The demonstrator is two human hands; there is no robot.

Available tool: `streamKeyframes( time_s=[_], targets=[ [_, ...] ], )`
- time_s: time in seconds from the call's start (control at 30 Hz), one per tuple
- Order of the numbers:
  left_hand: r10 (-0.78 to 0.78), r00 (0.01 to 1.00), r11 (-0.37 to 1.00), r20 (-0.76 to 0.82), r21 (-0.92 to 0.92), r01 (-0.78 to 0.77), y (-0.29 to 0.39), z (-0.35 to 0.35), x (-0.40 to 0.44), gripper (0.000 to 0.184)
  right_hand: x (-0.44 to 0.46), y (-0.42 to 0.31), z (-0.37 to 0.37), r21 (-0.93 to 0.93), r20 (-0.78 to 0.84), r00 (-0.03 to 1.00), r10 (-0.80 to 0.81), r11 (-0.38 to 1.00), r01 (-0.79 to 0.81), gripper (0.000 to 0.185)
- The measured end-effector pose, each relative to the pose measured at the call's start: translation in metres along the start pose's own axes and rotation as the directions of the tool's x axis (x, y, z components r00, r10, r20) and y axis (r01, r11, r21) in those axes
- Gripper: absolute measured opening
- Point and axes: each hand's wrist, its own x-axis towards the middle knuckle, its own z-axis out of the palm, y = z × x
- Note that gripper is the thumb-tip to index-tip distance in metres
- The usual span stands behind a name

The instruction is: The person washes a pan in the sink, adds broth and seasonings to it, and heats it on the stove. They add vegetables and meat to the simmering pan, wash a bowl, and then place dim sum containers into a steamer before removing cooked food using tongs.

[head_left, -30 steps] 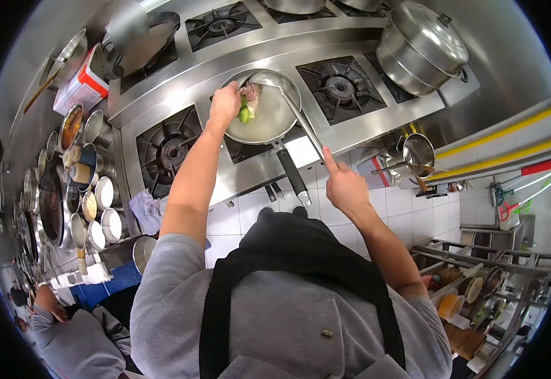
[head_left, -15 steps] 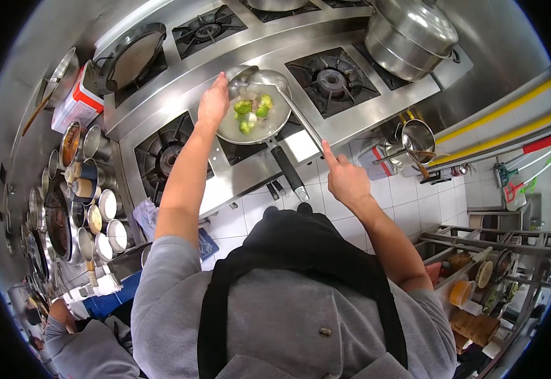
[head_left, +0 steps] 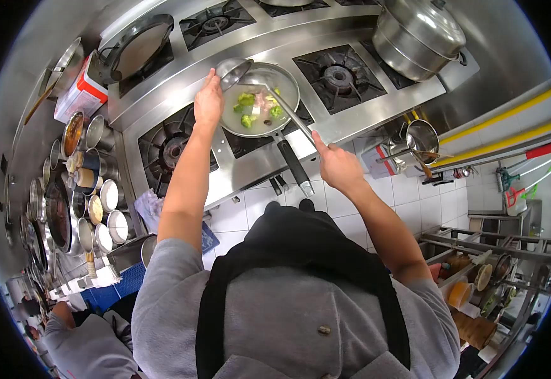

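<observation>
A pan [head_left: 244,127] with a black handle [head_left: 296,168] sits on the front of the stove, holding cloudy liquid with broccoli [head_left: 246,100] and pale pink pieces. My left hand [head_left: 208,101] is closed on a metal bowl [head_left: 232,72], tilted at the pan's upper left rim. In my right hand [head_left: 339,167] is the long metal handle of a ladle [head_left: 291,115], which reaches down into the pan. The head of the ladle is hard to make out in the liquid.
Burners lie left [head_left: 173,149] and right [head_left: 339,76] of the pan. A large lidded pot [head_left: 414,41] stands at the upper right, a dark wok [head_left: 141,50] at the upper left. Bowls of ingredients [head_left: 118,225] line the left counter. Another person [head_left: 89,347] is at the lower left.
The broccoli and pink pieces, earlier by the bowl, are now spread in the pan's liquid. My left hand has drawn the bowl up and left to the rim.
</observation>
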Motion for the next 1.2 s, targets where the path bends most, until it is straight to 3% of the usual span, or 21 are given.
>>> streamKeyframes(
  time_s=[0.07,0.17,0.2,0.23,0.3,0.5,0.53,0.57,0.77,0.83,0.87,0.9,0.97,1.0,1.03,1.1,1.13,1.17,1.2],
  targets=[
    [0.174,0.985,0.985,-0.019,-0.005,-0.174,-0.005,-0.001,-0.004,0.016,-0.004,-0.009,0.004,-0.023,-0.046,0.997,0.065,0.998,-0.066,0.075],
    [0.114,0.99,0.993,0.078,-0.03,-0.112,-0.002,-0.012,-0.001,0.016,-0.01,-0.009,0.0,-0.038,-0.02,0.999,0.034,0.999,-0.035,0.075],
    [-0.011,0.998,1.0,0.057,0.006,0.01,0.002,-0.017,0.005,0.017,-0.012,-0.009,-0.002,-0.041,-0.021,0.999,0.026,0.999,-0.027,0.075],
    [-0.014,0.999,1.0,0.052,0.007,0.014,0.001,-0.017,0.005,0.017,-0.013,-0.009,-0.004,-0.059,-0.002,0.999,0.032,0.998,-0.032,0.075],
    [0.205,0.965,0.977,0.164,0.019,-0.211,-0.004,-0.009,0.0,0.017,-0.02,-0.007,-0.005,-0.083,0.02,0.999,0.034,0.996,-0.033,0.076],
    [-0.034,0.997,0.996,-0.072,-0.083,0.028,-0.01,0.008,-0.005,0.017,-0.019,0.004,-0.003,-0.096,-0.027,0.999,0.042,0.994,-0.045,0.077],
    [-0.007,0.991,1.0,0.131,0.02,0.005,-0.002,0.003,-0.008,0.016,-0.018,0.008,0.003,-0.101,-0.071,0.997,0.023,0.994,-0.03,0.078],
    [-0.006,0.99,1.0,0.139,0.017,0.004,-0.002,0.006,-0.009,0.016,-0.021,0.01,0.005,-0.11,-0.105,0.994,0.003,0.994,-0.015,0.078],
    [0.052,0.998,0.995,-0.033,-0.087,-0.054,-0.019,0.022,0.007,0.016,-0.021,0.015,0.0,-0.167,-0.096,0.995,-0.016,0.986,0.0,0.077],
    [-0.015,0.999,0.997,-0.03,-0.081,0.012,-0.014,0.015,0.002,0.016,-0.025,0.016,0.001,-0.18,-0.094,0.995,-0.013,0.984,-0.004,0.077],
    [0.159,0.978,0.987,0.135,0.013,-0.162,-0.023,0.02,-0.001,0.013,-0.022,0.015,0.002,-0.19,-0.106,0.994,-0.011,0.982,-0.009,0.077],
    [0.174,0.973,0.984,0.151,0.009,-0.178,-0.029,0.021,-0.002,0.013,-0.025,0.012,0.002,-0.175,-0.106,0.994,0.008,0.984,-0.027,0.077],
    [0.176,0.984,0.984,-0.003,-0.029,-0.176,-0.031,0.025,0.008,0.016,-0.026,0.011,-0.005,-0.188,-0.025,0.999,0.021,0.982,-0.026,0.077],
    [0.183,0.941,0.979,0.284,0.034,-0.201,-0.012,0.005,0.007,0.016,-0.026,0.012,-0.007,-0.183,-0.04,0.998,0.044,0.982,-0.05,0.077],
    [0.195,0.936,0.977,0.293,0.023,-0.211,-0.007,0.008,-0.001,0.016,-0.03,0.013,-0.007,-0.181,-0.036,0.999,0.026,0.983,-0.032,0.077],
    [0.179,0.968,0.98,0.173,0.055,-0.191,-0.018,0.02,0.003,0.014,-0.025,0.012,-0.011,-0.174,-0.059,0.998,0.011,0.985,-0.021,0.076],
    [0.332,0.932,0.906,-0.145,-0.225,-0.358,-0.033,0.039,0.005,0.011,-0.029,0.011,-0.013,-0.174,-0.039,0.999,0.01,0.985,-0.017,0.076],
    [0.339,0.93,0.903,-0.144,-0.227,-0.364,-0.024,0.031,0.003,0.011,-0.029,0.01,-0.015,-0.177,-0.03,1.0,0.006,0.984,-0.011,0.076],
    [0.282,0.957,0.955,0.066,-0.114,-0.273,-0.007,0.013,0.01,0.013,-0.024,0.01,-0.017,-0.171,-0.052,0.998,0.019,0.985,-0.027,0.076]
  ],
)
